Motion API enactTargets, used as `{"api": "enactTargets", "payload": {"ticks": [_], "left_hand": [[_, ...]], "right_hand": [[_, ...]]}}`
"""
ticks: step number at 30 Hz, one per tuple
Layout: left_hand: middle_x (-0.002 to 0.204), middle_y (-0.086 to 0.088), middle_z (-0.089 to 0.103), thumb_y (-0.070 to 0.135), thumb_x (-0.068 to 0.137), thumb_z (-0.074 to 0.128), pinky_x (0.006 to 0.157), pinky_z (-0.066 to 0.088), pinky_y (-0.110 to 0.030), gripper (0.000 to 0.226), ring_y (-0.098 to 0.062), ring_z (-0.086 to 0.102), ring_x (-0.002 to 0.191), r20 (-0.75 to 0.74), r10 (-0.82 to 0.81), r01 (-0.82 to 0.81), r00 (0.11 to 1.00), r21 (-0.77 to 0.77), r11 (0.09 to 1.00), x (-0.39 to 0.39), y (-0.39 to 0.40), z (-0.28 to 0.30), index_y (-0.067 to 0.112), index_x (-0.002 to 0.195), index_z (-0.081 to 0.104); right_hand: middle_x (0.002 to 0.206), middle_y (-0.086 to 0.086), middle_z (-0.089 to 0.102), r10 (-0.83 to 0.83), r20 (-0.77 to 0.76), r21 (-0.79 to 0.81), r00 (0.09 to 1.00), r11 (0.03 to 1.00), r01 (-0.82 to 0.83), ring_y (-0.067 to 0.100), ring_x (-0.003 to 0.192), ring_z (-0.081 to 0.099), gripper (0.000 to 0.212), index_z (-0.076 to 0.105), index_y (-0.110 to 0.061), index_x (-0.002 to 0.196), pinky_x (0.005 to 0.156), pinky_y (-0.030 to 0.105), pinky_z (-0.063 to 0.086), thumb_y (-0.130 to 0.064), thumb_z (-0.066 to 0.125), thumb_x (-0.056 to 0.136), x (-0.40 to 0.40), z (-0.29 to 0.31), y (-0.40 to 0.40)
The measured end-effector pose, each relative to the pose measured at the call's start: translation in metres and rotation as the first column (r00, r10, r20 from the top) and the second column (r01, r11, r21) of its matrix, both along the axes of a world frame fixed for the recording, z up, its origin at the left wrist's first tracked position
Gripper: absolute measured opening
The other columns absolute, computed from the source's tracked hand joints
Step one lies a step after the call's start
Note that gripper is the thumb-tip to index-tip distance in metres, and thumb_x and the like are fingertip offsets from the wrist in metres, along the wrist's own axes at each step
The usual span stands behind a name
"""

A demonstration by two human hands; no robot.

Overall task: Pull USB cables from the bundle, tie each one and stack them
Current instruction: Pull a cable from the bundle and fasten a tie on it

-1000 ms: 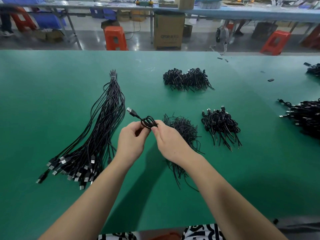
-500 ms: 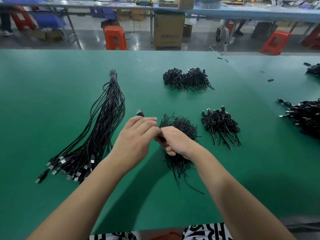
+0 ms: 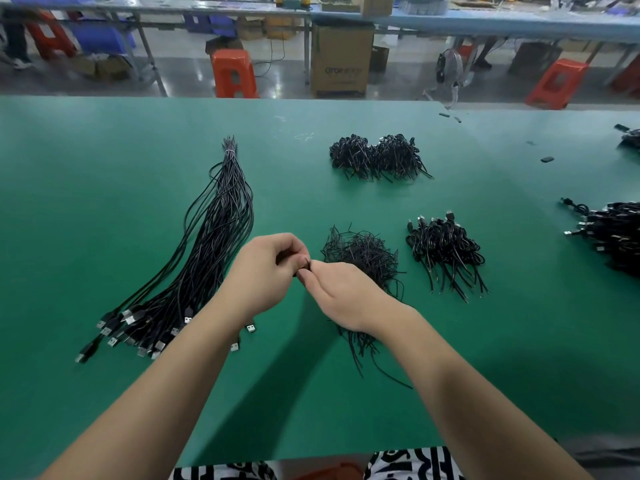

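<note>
Green tabletop [image 3: 104,188] carries the long cable bundle [image 3: 207,244] toward its left side. Above the middle, the left hand [image 3: 266,271] curls closed around a coiled cable that is almost wholly hidden, while the right hand [image 3: 341,294] pinches a dark bit [image 3: 304,264] at the fingertips. Tied cables [image 3: 445,251] are stacked right of the loose ties [image 3: 363,258].

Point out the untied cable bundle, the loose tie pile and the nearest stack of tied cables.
untied cable bundle [image 3: 221,216]: head view, mid-length of strands.
loose tie pile [image 3: 363,252]: head view, centre of tangle.
nearest tied stack [image 3: 445,249]: head view, middle of coils.
</note>
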State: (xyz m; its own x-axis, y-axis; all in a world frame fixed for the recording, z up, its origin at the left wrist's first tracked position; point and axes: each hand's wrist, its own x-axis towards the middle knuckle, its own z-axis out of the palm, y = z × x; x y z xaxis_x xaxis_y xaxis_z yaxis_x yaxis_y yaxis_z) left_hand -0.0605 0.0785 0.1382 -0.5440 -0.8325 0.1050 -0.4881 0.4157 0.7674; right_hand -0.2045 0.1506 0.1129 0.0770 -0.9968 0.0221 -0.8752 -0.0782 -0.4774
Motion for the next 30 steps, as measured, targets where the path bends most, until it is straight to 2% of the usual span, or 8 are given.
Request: {"api": "enactTargets", "payload": {"ticks": [4, 8, 12, 14, 18, 22, 25, 30], "left_hand": [[0.073, -0.001, 0.07, 0.012, 0.096, 0.061, 0.047, 0.032, -0.017, 0.016, -0.002, 0.043, 0.048, 0.088, -0.004, -0.004, 0.996, 0.089, 0.996, -0.001, -0.002, -0.003, 0.017, 0.081, 0.067], [0.082, -0.002, 0.072, 0.015, 0.093, 0.065, 0.065, 0.048, -0.028, 0.005, -0.017, 0.063, 0.07, 0.099, -0.017, 0.002, 0.995, 0.15, 0.989, 0.0, -0.004, -0.006, 0.014, 0.088, 0.066], [0.065, 0.0, 0.063, 0.034, 0.095, 0.063, 0.054, 0.037, -0.028, 0.024, -0.017, 0.052, 0.058, 0.121, 0.108, -0.11, 0.987, 0.016, 0.994, 0.004, -0.004, -0.006, 0.023, 0.076, 0.07], [0.066, -0.001, 0.066, 0.04, 0.097, 0.058, 0.057, 0.042, -0.031, 0.033, -0.021, 0.057, 0.062, 0.136, 0.087, -0.087, 0.987, -0.007, 0.996, 0.004, -0.002, -0.005, 0.025, 0.072, 0.073], [0.089, 0.01, 0.07, 0.038, 0.092, 0.066, 0.075, 0.045, -0.026, 0.021, -0.012, 0.061, 0.083, 0.258, 0.01, 0.012, 0.966, -0.084, 0.996, 0.004, 0.003, -0.003, 0.027, 0.077, 0.076], [0.1, 0.005, 0.07, 0.03, 0.092, 0.066, 0.087, 0.05, -0.033, 0.013, -0.016, 0.062, 0.092, 0.329, -0.002, 0.044, 0.944, -0.121, 0.992, 0.004, 0.002, 0.0, 0.026, 0.085, 0.076], [0.101, 0.004, 0.067, 0.031, 0.095, 0.061, 0.085, 0.05, -0.035, 0.014, -0.022, 0.063, 0.097, 0.439, 0.02, 0.095, 0.898, -0.238, 0.967, 0.001, 0.007, 0.001, 0.026, 0.092, 0.074], [0.107, 0.002, 0.057, 0.022, 0.097, 0.05, 0.073, 0.035, -0.027, 0.012, -0.02, 0.056, 0.101, 0.602, 0.118, 0.222, 0.79, -0.46, 0.86, -0.006, 0.014, -0.007, 0.021, 0.102, 0.061]], "right_hand": [[0.083, 0.009, 0.063, 0.014, -0.279, -0.066, 0.96, 0.997, -0.033, 0.035, 0.072, 0.057, 0.032, 0.04, -0.019, 0.09, 0.068, 0.043, 0.043, -0.037, 0.02, 0.108, 0.003, -0.006, 0.0], [0.082, 0.007, 0.066, 0.038, -0.397, -0.089, 0.917, 0.993, -0.079, 0.031, 0.063, 0.051, 0.032, 0.04, -0.019, 0.09, 0.062, 0.04, 0.037, -0.036, 0.02, 0.109, 0.003, -0.012, 0.0], [0.066, -0.001, 0.049, 0.02, -0.411, -0.095, 0.911, 0.993, -0.064, 0.027, 0.055, 0.04, 0.035, 0.038, -0.018, 0.084, 0.06, 0.039, 0.032, -0.037, 0.021, 0.109, 0.003, -0.017, -0.002], [0.063, -0.004, 0.039, 0.012, -0.407, -0.075, 0.913, 0.996, -0.047, 0.024, 0.051, 0.037, 0.036, 0.039, -0.017, 0.083, 0.06, 0.038, 0.032, -0.036, 0.022, 0.109, 0.004, -0.016, -0.005], [0.072, 0.006, 0.059, 0.007, -0.423, -0.065, 0.906, 0.997, -0.037, 0.03, 0.057, 0.045, 0.033, 0.041, -0.016, 0.084, 0.058, 0.036, 0.033, -0.031, 0.024, 0.108, 0.005, -0.016, -0.007], [0.082, 0.008, 0.066, 0.002, -0.455, -0.039, 0.89, 0.999, -0.022, 0.031, 0.061, 0.049, 0.029, 0.042, -0.016, 0.09, 0.059, 0.036, 0.032, -0.03, 0.025, 0.108, 0.007, -0.017, -0.006], [0.086, 0.01, 0.068, -0.002, -0.47, -0.024, 0.883, 1.0, -0.011, 0.029, 0.061, 0.044, 0.032, 0.051, -0.013, 0.096, 0.06, 0.035, 0.03, -0.032, 0.028, 0.108, 0.008, -0.019, -0.006], [0.084, 0.009, 0.065, 0.015, -0.472, 0.024, 0.882, 1.0, -0.005, 0.032, 0.066, 0.055, 0.019, 0.033, -0.016, 0.094, 0.052, 0.035, 0.022, -0.028, 0.029, 0.107, 0.009, -0.024, -0.007]]}}
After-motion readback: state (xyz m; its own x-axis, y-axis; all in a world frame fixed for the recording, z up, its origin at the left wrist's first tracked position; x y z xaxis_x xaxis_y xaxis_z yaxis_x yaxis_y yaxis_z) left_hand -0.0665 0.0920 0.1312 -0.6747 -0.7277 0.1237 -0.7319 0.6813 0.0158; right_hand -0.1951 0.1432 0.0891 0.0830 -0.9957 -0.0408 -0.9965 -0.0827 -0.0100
